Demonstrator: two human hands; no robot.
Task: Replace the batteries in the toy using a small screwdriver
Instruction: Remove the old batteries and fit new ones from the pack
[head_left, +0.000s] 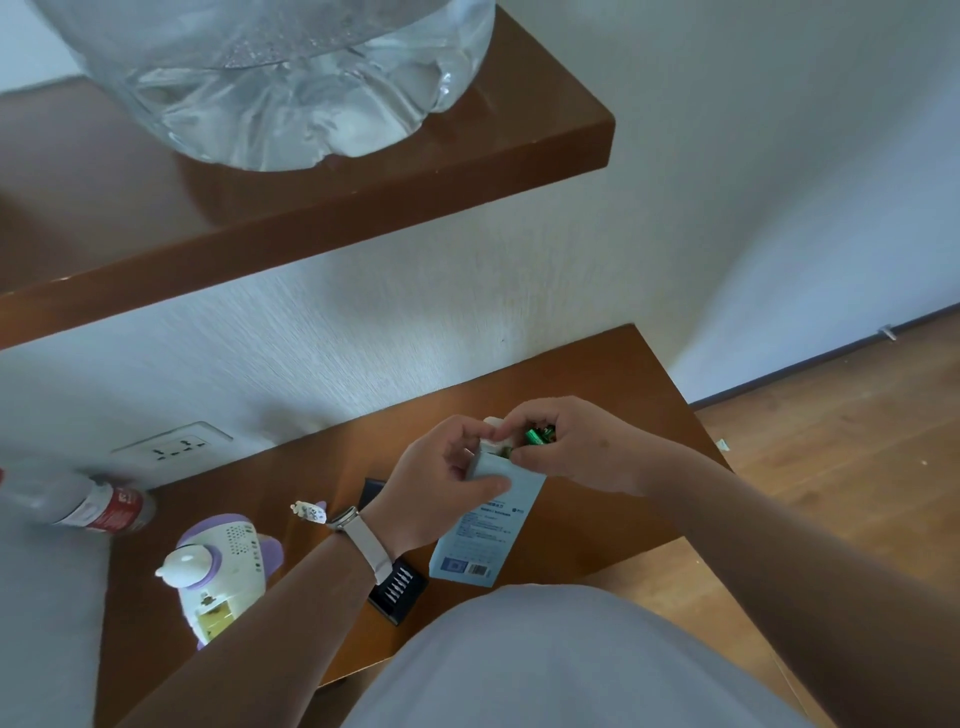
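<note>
A: At the near edge of the table (597, 395), just under the left wrist, a black bit case (397, 592) is being left open, with its row of small driver bits on show. No screwdriver is being held by either hand.

B: Beside it to the left, the toy (223, 566), white and purple, is being left lying with its battery bay (210, 616) uncovered. Whether old cells are inside cannot be told.

A: A little beyond, a small tagged piece (310, 512) is being left on the wood. Cover or not, it cannot be told.

B: Now the action: a pale blue battery box (483, 525) is being gripped by the left hand (436, 478), fingers wrapped round its upper part, and is being held tilted above the table.

A: And at its opened top, green batteries (537, 435) are being pinched by the right hand (576, 447), fingertips closed on them. By the look of it, fresh cells are being fetched.

B: What is being called for next?

A: The cells are to be drawn clear and the box put down. Each cell is then to be carried left to the toy and seated the right way round. Polarity marks cannot be made out from here.

B: Farther back, a bottle (98, 506) is being left on its side by the wall socket (174, 447), and a large water jug (291, 78) is being carried by the shelf (363, 208) above.
</note>
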